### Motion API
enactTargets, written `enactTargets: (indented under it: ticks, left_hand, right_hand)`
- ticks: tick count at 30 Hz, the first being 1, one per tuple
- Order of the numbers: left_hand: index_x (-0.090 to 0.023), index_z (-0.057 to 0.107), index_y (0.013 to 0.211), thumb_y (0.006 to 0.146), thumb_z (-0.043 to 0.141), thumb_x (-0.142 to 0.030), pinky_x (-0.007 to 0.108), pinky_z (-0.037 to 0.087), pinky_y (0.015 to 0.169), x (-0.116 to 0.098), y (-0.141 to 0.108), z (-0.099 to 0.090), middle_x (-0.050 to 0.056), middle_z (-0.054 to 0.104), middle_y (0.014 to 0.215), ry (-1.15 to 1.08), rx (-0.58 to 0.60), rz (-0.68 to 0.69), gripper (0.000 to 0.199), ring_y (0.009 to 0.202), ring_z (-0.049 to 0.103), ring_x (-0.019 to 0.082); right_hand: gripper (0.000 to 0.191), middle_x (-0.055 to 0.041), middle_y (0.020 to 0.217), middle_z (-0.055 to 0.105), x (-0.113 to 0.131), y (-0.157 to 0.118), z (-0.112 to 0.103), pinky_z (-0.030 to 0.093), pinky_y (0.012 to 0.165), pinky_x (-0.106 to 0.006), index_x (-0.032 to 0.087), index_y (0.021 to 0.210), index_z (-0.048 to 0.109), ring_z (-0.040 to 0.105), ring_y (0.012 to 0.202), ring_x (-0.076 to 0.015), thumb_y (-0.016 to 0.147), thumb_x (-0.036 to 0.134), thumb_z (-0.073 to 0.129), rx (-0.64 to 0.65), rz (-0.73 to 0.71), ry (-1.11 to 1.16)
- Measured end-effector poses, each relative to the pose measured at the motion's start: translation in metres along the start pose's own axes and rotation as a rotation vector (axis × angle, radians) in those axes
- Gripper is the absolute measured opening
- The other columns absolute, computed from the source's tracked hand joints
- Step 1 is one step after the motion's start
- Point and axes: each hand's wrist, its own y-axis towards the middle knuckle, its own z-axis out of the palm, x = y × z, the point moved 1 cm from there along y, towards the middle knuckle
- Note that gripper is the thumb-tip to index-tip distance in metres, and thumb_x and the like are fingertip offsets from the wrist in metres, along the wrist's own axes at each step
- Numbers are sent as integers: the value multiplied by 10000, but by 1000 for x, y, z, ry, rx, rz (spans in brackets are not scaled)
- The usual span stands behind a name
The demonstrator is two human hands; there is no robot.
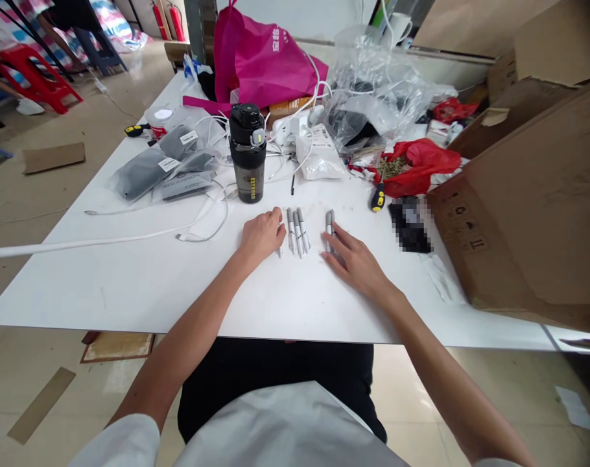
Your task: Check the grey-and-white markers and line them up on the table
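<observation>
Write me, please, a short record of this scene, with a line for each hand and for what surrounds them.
Left hand: curled at a pen; grip unclear
Right hand: spread, at grey-and-white pens
Between the hands: three pens, side by side
Surface: white table
Behind the pens: black bottle, pink bag
To the right: cardboard box, yellow-and-black tool handle

Between left hand (262,235) and right hand (357,263), pens (296,232) show white and grey. Beyond left: black bottle (247,154), lettered yellow; farther, magenta bag (270,68), white characters. Beyond right: yellow-and-black screwdriver (378,198), red plastic bag (424,170). Tabletop (280,301) beneath: white.
</observation>
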Motion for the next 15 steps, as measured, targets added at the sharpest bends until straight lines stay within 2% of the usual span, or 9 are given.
enactTargets:
  ticks: [3,6,10,12,15]
  left_hand:
    - [-251,622,1091,945,660,-177,373,475,738,1,2,-4,44,767,842,-46,6,-81,169,791,717,268]
    - [-275,611,1056,904,704,-160,372,463,725,5,5,-7,14,766,806,-132,-10,-103,212,773,710,267]
    - [-271,619,969,947,745,-315,369,462,720,6,5,-6,22,765,797,-152,-4,-92,136,760,703,259]
    - [-263,630,936,975,723,-396,371,469,727,5,4,-5,34,759,793,-120,9,-94,167,754,700,258]
    - [-251,652,906,942,738,-415,395,494,745,2,3,-4,58,765,825,-66,32,-119,188,758,704,276]
  right_hand:
    - [595,-202,1764,432,-2,-2,-2,525,1199,-634,230,1628,557,566,1518,-425,1131,545,466,-9,-6,0]
    - [650,-216,1743,458,-3,-1,-3,527,1188,-644,221,1656,512,563,1514,-438,1106,569,520,-31,6,-10]
    - [622,-222,1673,528,0,7,-6,534,1158,-647,225,1608,543,590,1468,-436,1101,585,526,-60,10,-1]
    - [581,-223,1607,579,4,14,-8,536,1140,-638,215,1557,582,617,1419,-429,1104,575,525,-79,1,9]
    - [522,-214,1526,631,12,30,-9,539,1117,-616,215,1493,622,637,1369,-416,1109,554,526,-96,-33,25]
